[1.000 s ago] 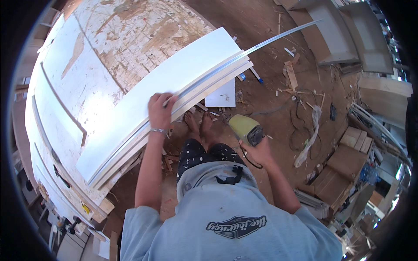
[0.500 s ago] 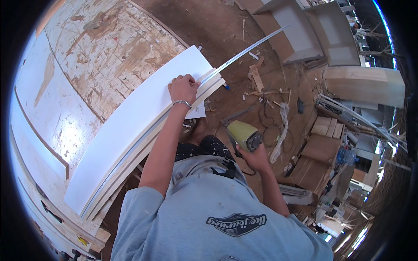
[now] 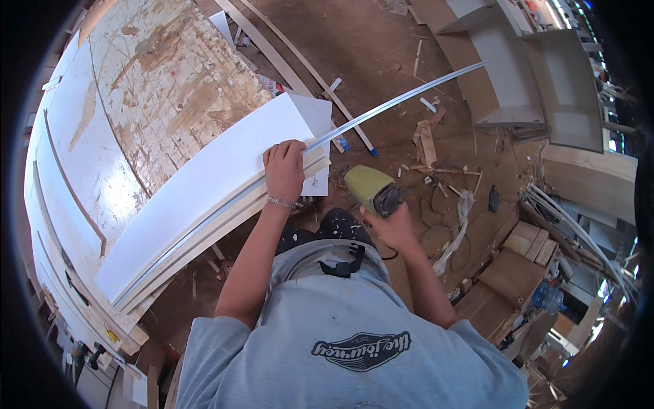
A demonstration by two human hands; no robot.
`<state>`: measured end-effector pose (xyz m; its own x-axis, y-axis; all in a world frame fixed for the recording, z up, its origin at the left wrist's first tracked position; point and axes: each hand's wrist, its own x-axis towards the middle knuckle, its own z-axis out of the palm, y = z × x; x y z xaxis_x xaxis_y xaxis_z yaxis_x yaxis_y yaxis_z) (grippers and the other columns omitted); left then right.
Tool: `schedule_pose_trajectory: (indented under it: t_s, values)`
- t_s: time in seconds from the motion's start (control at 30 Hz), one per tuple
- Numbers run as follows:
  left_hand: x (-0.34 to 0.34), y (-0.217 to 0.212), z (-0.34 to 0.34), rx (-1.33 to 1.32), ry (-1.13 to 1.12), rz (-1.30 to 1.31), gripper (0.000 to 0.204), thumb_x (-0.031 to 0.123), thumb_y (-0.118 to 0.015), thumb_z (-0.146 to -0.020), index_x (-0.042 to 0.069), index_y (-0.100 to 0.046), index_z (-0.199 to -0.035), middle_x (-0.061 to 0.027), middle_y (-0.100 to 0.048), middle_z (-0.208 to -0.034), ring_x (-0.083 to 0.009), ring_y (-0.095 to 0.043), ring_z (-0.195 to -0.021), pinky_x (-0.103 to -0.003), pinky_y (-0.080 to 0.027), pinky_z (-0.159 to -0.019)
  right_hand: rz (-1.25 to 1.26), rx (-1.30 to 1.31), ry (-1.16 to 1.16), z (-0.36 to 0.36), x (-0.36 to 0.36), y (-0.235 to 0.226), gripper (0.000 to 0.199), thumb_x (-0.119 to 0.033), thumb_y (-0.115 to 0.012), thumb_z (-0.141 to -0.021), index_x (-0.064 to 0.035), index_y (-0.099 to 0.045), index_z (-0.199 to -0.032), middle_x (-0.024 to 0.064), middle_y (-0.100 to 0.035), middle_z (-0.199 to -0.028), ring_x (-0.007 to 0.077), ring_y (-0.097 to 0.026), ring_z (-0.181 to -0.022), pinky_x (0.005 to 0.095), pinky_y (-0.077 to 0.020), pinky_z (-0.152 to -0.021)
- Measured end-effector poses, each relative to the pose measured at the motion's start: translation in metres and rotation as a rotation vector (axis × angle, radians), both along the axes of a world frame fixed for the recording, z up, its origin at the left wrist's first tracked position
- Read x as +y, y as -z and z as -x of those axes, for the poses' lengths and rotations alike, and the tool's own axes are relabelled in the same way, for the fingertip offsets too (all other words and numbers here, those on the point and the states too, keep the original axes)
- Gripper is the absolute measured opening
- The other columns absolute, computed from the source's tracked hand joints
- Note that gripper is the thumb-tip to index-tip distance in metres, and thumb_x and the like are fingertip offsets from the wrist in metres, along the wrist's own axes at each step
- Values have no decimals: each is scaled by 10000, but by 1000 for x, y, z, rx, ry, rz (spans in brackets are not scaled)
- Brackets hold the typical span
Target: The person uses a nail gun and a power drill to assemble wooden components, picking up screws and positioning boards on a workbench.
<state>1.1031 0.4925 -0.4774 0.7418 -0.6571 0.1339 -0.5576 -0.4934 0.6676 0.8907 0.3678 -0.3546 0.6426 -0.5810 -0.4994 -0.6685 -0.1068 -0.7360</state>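
My left hand [image 3: 285, 169] is at the edge of a long white board [image 3: 204, 184] near its far right end. Its fingers are closed over the board's edge, around a thin silver strip [image 3: 402, 97]. The strip runs along that edge, and its free end sticks out to the upper right, over the floor. My right hand [image 3: 397, 225] grips a yellow-green hand tool [image 3: 368, 186] with a dark grey end. The tool is held in the air right of the board, apart from it; its exact kind I cannot make out.
A worn, stained worktop [image 3: 177, 75] lies beyond the board. Long pale wood strips [image 3: 283, 58] are at the top. Wood offcuts [image 3: 427, 143] and crumpled plastic [image 3: 460, 225] litter the brown floor. Open cabinet boxes [image 3: 504, 75] stand upper right, with brown cartons [image 3: 507, 273] below.
The view has shifted. My left fingers lie flatter over the board's edge. My right hand has brought the tool a little higher and tilted it differently.
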Motion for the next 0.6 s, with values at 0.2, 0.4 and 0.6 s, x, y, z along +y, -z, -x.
schedule_pose_trajectory:
  t_s: [0.2,0.4,0.6]
  values:
    - [3,-30,17,-212,210,-84,515,288,-725,-842,102,-587,-1301,-117,-549,-1345,-302,-505,-1260,-454,-389,-1042,-15,-15,-63,-8,-46,-3,399,-189,-746,-838,38,-639,-1148,148,-722,-1036,226,-694,-959,357,-523,-847]
    - [12,-15,23,-277,234,-247,731,328,-768,-796,97,-472,-1424,-142,-455,-1433,-340,-439,-1312,-485,-370,-1072,59,5,-158,-35,-56,-10,282,-196,-736,-844,38,-671,-988,106,-692,-784,166,-660,-702,333,-521,-657]
    - [15,-6,24,-301,250,-235,721,319,-731,-831,97,-431,-1447,-155,-456,-1418,-346,-444,-1293,-478,-369,-1073,89,132,-164,-67,-62,-5,363,-273,-736,-800,11,-710,-1025,213,-724,-956,343,-705,-953,407,-532,-835]
